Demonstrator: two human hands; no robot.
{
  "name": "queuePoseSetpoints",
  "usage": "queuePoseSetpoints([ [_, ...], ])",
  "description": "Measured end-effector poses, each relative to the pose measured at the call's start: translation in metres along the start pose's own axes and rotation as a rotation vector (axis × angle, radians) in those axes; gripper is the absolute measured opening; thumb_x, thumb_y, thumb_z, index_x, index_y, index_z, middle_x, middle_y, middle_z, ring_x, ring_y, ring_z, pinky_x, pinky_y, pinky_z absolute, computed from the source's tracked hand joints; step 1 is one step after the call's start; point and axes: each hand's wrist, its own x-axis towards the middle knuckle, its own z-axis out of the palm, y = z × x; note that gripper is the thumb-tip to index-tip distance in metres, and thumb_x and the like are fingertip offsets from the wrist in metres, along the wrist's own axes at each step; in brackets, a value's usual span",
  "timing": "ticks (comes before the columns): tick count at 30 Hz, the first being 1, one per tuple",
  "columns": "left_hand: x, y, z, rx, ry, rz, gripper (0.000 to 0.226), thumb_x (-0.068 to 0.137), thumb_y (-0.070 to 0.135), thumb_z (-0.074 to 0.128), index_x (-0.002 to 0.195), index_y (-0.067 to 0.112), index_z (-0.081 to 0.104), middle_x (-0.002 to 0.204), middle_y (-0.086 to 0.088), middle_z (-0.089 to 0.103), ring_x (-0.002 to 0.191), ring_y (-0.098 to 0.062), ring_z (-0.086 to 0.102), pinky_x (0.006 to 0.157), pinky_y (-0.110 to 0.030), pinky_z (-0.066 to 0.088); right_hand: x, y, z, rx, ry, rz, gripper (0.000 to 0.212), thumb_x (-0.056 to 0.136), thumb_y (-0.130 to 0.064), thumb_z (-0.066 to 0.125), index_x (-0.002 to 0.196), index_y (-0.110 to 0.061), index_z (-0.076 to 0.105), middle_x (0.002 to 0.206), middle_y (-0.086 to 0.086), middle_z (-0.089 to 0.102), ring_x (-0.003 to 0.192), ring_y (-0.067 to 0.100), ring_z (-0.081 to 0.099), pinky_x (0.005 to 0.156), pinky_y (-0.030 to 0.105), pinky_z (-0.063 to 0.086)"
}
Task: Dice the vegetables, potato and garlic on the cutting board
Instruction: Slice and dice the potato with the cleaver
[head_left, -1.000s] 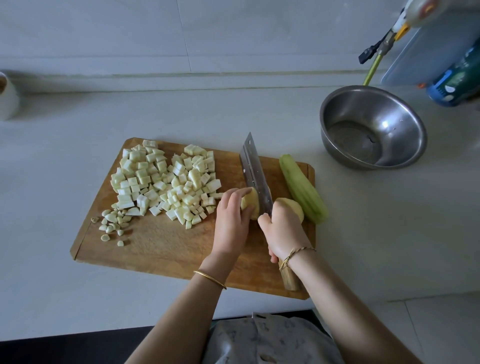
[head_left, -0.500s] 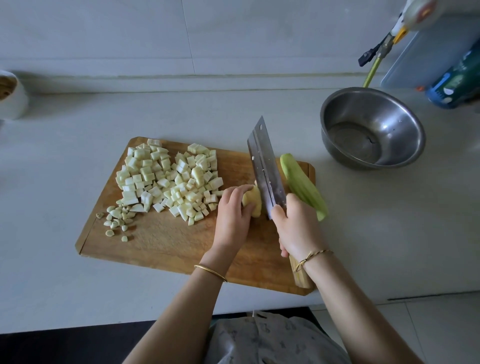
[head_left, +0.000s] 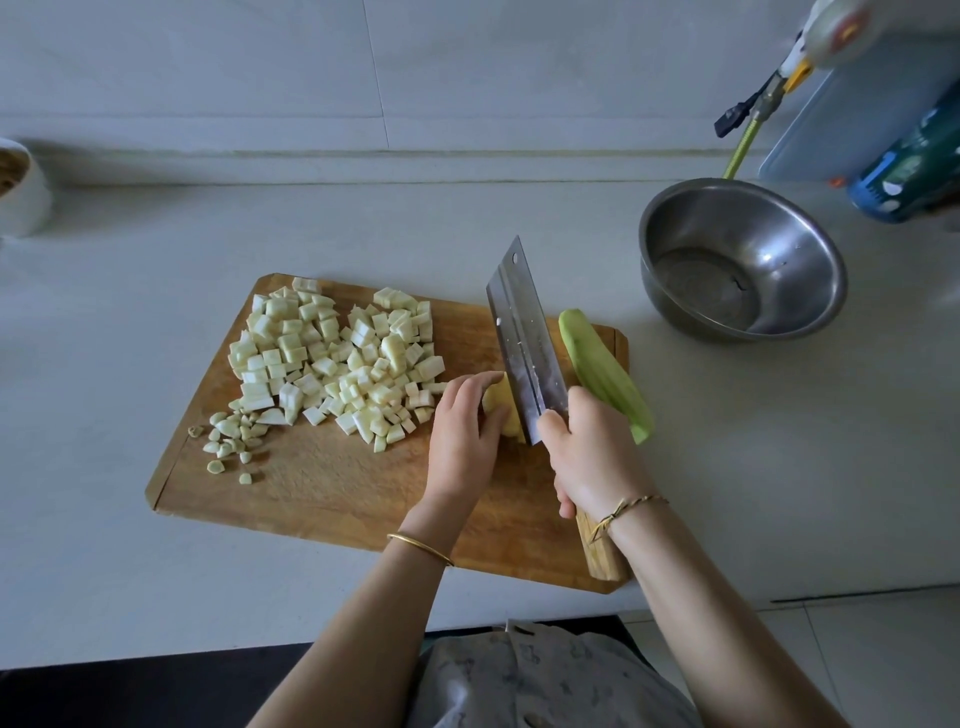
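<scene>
On the wooden cutting board (head_left: 322, 483) my left hand (head_left: 462, 441) holds down a yellow peeled potato (head_left: 504, 410), mostly hidden by my fingers and the blade. My right hand (head_left: 597, 457) grips the wooden handle of a steel cleaver (head_left: 524, 343), whose blade stands just right of the potato with its tip pointing away from me. A pile of pale diced vegetable cubes (head_left: 337, 358) covers the board's far left part. Small garlic pieces (head_left: 228, 441) lie near the left edge. A peeled green vegetable (head_left: 602, 379) rests along the board's right edge.
A steel bowl (head_left: 743, 260), nothing in it, sits on the counter to the right of the board. A blue container (head_left: 909, 171) and a clear box stand behind it. A white cup (head_left: 21, 192) is at the far left. The counter's front edge runs just below the board.
The cleaver has come up off the potato and shifted right, its blade now raised beside the piece under my left hand. The potato piece seen by my right hand is now out of sight.
</scene>
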Motion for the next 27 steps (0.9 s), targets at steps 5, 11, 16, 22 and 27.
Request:
queuePoseSetpoints([
  [5,-0.0006,-0.0011,0.0035,-0.042,0.035,-0.038,0.033,0.087,0.008,0.064,0.12,0.015,0.061,0.112,0.008,0.054,0.105,-0.012,0.051,0.088,-0.018,0.042,0.0018,-0.0018,-0.0022,0.012,-0.024,0.016,0.029,0.096,-0.016,0.039,0.068,-0.014,0.031,0.06,0.007,0.042,0.021,0.009,0.041,0.028,0.015,0.026],
  [11,0.0001,0.0005,0.0052,-0.128,0.023,-0.102,0.034,0.087,0.003,0.064,0.12,0.014,0.061,0.112,0.005,0.048,0.098,0.0,0.045,0.08,-0.004,0.038,0.0055,-0.0033,-0.0034,0.043,-0.056,0.06,0.026,0.095,-0.014,0.039,0.069,-0.013,0.033,0.059,0.008,0.044,0.023,0.011,0.04,0.029,0.015,0.028],
  [16,0.0005,-0.0003,0.0047,-0.121,0.018,-0.091,0.033,0.087,0.002,0.063,0.118,0.014,0.06,0.108,0.008,0.046,0.097,-0.001,0.044,0.084,-0.006,0.038,0.0086,-0.0041,-0.0025,0.026,-0.084,0.068,0.025,0.095,-0.015,0.038,0.071,-0.012,0.033,0.061,0.01,0.045,0.023,0.012,0.041,0.029,0.016,0.03],
  [22,0.0005,-0.0011,0.0054,-0.141,0.026,-0.1,0.032,0.088,0.002,0.062,0.118,0.014,0.061,0.103,0.013,0.043,0.097,0.009,0.043,0.085,-0.004,0.037,0.0074,-0.0063,-0.0012,-0.004,-0.104,0.068,0.026,0.096,-0.015,0.037,0.071,-0.014,0.032,0.057,0.01,0.044,0.019,0.009,0.038,0.027,0.013,0.025],
  [27,0.0015,-0.0021,0.0054,-0.156,0.029,-0.11,0.031,0.088,0.002,0.062,0.117,0.014,0.06,0.1,0.012,0.042,0.094,0.002,0.046,0.083,-0.004,0.038,0.0098,-0.0063,0.0023,-0.029,-0.115,0.075,0.026,0.098,-0.017,0.036,0.072,-0.015,0.033,0.057,0.01,0.048,0.02,0.009,0.04,0.028,0.014,0.028],
])
